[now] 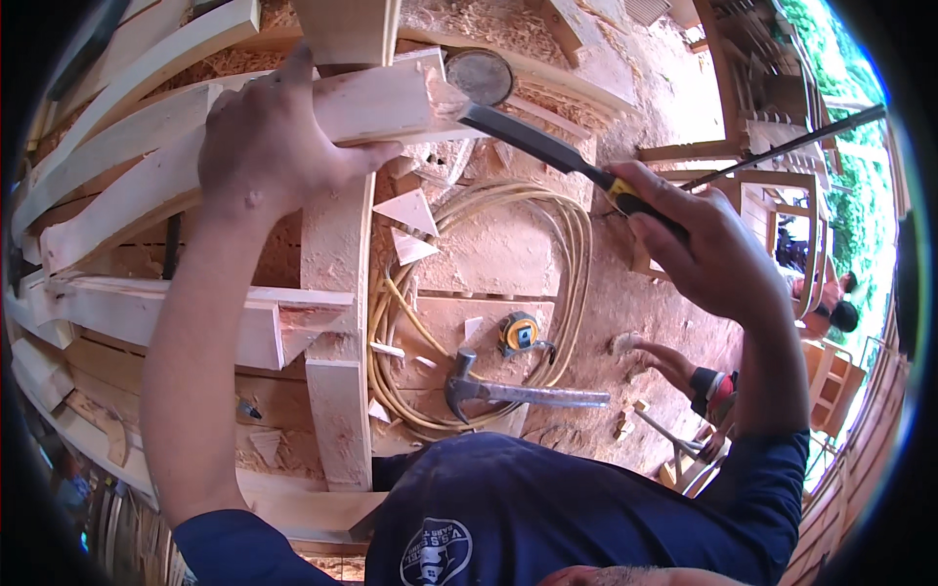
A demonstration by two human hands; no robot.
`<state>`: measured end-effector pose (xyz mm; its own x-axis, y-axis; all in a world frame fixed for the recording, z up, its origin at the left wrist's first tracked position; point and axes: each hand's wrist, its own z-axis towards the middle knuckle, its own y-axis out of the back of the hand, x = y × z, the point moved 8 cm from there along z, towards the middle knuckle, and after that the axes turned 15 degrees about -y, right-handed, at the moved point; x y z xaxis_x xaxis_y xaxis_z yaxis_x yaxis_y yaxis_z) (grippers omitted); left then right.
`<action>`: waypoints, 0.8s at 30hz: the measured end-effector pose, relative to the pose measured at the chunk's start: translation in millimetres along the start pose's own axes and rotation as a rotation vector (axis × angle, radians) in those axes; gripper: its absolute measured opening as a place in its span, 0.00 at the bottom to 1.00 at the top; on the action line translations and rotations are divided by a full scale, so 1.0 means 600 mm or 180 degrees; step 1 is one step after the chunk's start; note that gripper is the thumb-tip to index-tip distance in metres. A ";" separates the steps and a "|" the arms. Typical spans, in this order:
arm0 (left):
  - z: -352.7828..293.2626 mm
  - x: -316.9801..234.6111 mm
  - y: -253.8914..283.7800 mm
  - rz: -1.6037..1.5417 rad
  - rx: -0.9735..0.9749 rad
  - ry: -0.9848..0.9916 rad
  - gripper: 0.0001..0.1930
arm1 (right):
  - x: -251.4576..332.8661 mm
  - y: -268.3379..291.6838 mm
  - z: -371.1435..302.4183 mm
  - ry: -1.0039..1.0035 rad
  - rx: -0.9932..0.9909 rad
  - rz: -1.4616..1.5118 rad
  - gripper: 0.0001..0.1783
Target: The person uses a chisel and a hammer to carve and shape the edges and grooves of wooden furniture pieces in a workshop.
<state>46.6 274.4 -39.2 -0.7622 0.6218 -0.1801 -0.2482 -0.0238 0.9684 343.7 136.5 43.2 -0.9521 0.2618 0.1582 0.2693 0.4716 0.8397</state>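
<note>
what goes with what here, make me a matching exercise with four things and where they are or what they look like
1. chisel
2. hammer
3. tape measure
4. left hand

A. rounded yellow and black case
B. holding a pale wooden piece
C. gripped in the right hand
D. lying across the yellowish coil

Pairs: 1-C, 2-D, 3-A, 4-B

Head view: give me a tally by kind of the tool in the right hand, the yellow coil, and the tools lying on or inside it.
Dark-bladed chisel with a yellow-and-black handle, in the right hand: 1
Metal claw hammer: 1
Yellow-and-black tape measure: 1
Yellow coil of hose or cable: 1
Total: 4
</note>
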 end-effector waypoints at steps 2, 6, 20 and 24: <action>0.002 0.003 0.007 0.0129 -0.0019 -0.0001 0.50 | -0.006 -0.024 0.002 -0.0132 0.0103 0.0137 0.29; 0.007 0.013 -0.008 0.0014 0.0164 0.0039 0.50 | 0.034 -0.058 0.002 0.0144 -0.0359 0.0736 0.27; 0.000 0.005 -0.001 -0.0017 0.0236 0.0124 0.54 | 0.081 -0.122 -0.067 -0.0018 -0.0202 0.1677 0.33; 0.002 0.002 0.004 -0.0031 0.0093 -0.0090 0.54 | 0.129 -0.194 -0.096 0.0079 0.0548 0.3114 0.40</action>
<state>45.8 276.2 -36.6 -0.7426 0.6436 -0.1850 -0.2377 0.0050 0.9713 230.4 53.2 -12.6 -0.3016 0.5841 0.7535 0.9533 0.1737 0.2470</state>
